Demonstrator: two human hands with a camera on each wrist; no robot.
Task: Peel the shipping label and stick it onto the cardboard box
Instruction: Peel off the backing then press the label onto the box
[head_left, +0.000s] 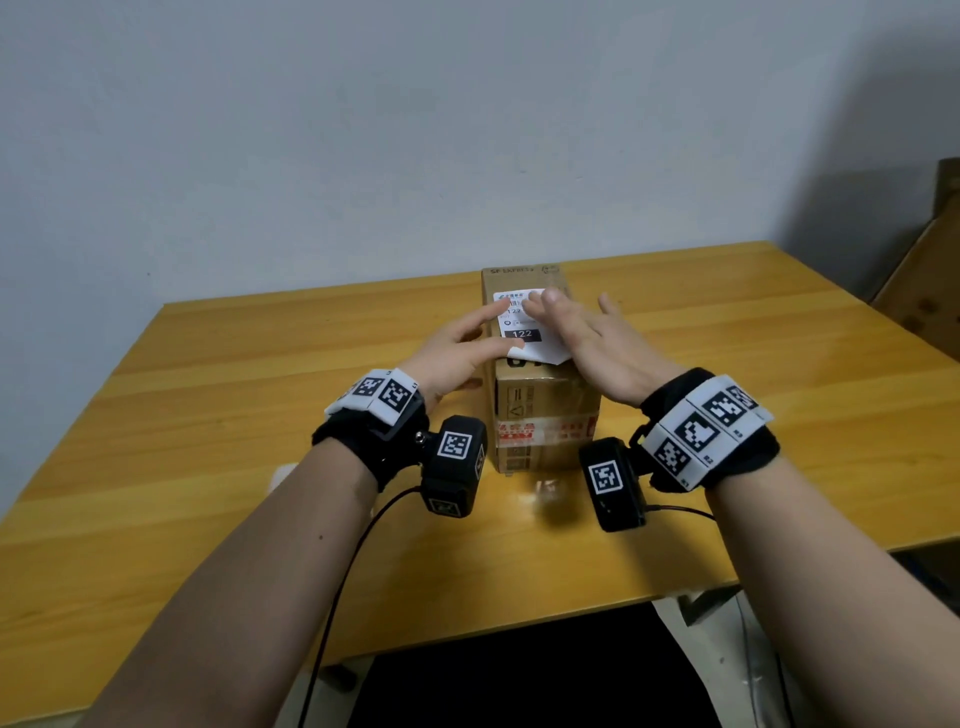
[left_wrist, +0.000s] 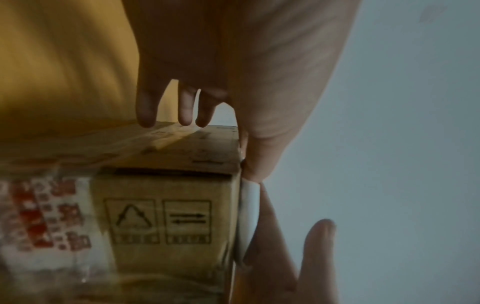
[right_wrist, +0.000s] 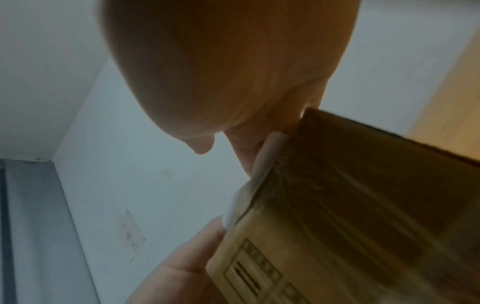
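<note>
A tall brown cardboard box (head_left: 540, 415) stands mid-table. On its top lies the white shipping label (head_left: 519, 325), printed "122"; its near end (head_left: 535, 356) juts past the box's front top edge. My left hand (head_left: 483, 322) reaches in from the left, straight fingers touching the label's left edge. My right hand (head_left: 561, 317) lies flat on the label's right part, fingers spread. The left wrist view shows the box's front (left_wrist: 168, 216) with printed symbols and the label's edge (left_wrist: 248, 216). The right wrist view shows my palm (right_wrist: 221, 61) over the box (right_wrist: 350, 205).
The wooden table (head_left: 208, 415) has bare surface on both sides of the box and ends at a grey wall. Brown cardboard pieces (head_left: 930, 270) lean at the far right. A small white scrap (head_left: 283, 475) peeks out beside my left forearm.
</note>
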